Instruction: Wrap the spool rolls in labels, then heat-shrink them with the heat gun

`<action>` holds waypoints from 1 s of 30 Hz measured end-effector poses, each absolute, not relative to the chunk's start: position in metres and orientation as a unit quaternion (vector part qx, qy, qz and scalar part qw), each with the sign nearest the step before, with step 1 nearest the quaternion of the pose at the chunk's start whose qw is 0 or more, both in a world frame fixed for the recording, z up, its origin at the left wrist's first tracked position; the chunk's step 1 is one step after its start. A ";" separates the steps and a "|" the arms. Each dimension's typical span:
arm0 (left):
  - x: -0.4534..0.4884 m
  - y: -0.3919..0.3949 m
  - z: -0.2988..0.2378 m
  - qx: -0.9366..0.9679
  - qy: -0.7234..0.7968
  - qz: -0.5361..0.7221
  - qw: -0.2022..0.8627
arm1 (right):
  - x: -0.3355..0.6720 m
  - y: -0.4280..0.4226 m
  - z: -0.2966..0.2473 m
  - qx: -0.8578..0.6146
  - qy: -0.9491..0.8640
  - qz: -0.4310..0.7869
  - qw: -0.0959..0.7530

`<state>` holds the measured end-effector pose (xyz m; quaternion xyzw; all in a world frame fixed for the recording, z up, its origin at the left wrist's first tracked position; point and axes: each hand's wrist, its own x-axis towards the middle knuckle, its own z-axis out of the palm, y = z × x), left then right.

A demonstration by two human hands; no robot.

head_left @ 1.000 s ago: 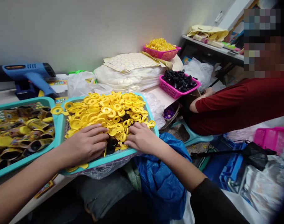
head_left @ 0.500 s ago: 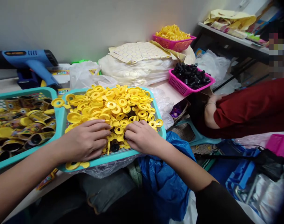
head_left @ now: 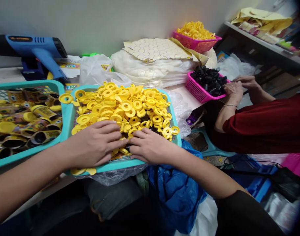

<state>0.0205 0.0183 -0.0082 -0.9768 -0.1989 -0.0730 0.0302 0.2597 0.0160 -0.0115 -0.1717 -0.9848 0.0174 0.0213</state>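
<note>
Yellow lids [head_left: 126,106] lie heaped in a teal basket [head_left: 125,164] on the table [head_left: 193,101] right ahead of me; I take that basket as the centre of my clock. My left hand [head_left: 91,144] is on the near part of the heap at 8 o'clock, palm down, fingers close together and slightly bent. My right hand [head_left: 151,146] is at about 4 o'clock, fingers curled, the fingertips of both nearly meeting. A small black piece [head_left: 127,148] shows between them; I cannot tell whether either has hold of it or of a lid, as the fingertips are partly hidden. One lid lies across the rim at 10 o'clock.

At 9 o'clock a second teal basket [head_left: 41,82] holds printed cups [head_left: 43,111]. Farther out I see a blue heat gun [head_left: 36,46] at 10 o'clock, a pink basket [head_left: 195,90] of black parts [head_left: 209,80] at 2 o'clock with a co-worker's hand [head_left: 233,90] by its rim, and a crumpled blue bag [head_left: 174,193] at 5 o'clock.
</note>
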 end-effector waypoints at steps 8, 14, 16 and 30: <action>0.013 0.019 -0.011 -0.974 -0.200 -0.050 0.095 | 0.253 0.021 -0.014 -0.219 -0.975 0.021 0.013; -0.003 0.037 -0.002 -0.980 -0.165 -0.064 0.091 | 0.260 0.019 -0.007 -0.249 -0.968 0.036 0.026; -0.001 0.036 -0.003 -0.982 -0.153 -0.057 0.093 | 0.254 0.019 -0.010 -0.256 -0.965 0.030 0.041; 0.002 0.030 -0.002 -0.978 -0.198 -0.031 0.052 | 0.248 0.024 -0.003 -0.252 -0.966 0.049 -0.020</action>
